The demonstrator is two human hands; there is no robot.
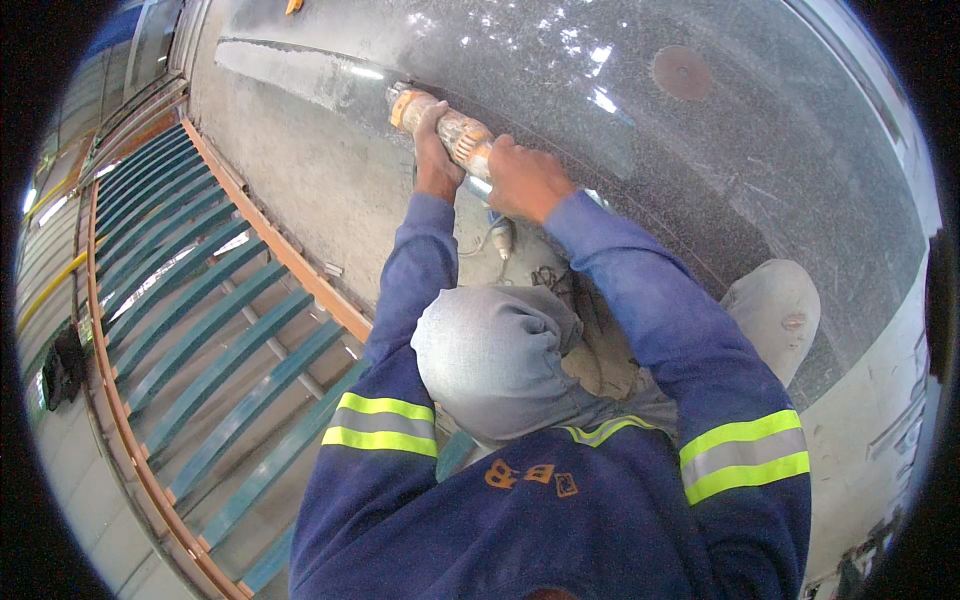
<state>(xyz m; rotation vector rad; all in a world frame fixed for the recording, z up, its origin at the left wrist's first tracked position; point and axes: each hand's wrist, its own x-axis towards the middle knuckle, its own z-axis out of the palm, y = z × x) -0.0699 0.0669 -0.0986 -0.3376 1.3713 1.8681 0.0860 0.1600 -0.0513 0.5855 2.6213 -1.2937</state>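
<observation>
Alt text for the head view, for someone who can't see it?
A person's left hand and right hand grip a dusty, orange-trimmed power tool over a dark, glossy surface, where a round brown disc lies. At left is an orange-framed rack of teal slats.

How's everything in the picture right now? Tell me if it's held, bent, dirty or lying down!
Power tool: held in two hands, dusty; can't tell if it's running
Left hand: gripping the tool's front part
Right hand: gripping its rear end
Dark slab: dusty, shiny in spots
Round brown disc: lying flat
Blue sleeves: down to the wrists
</observation>
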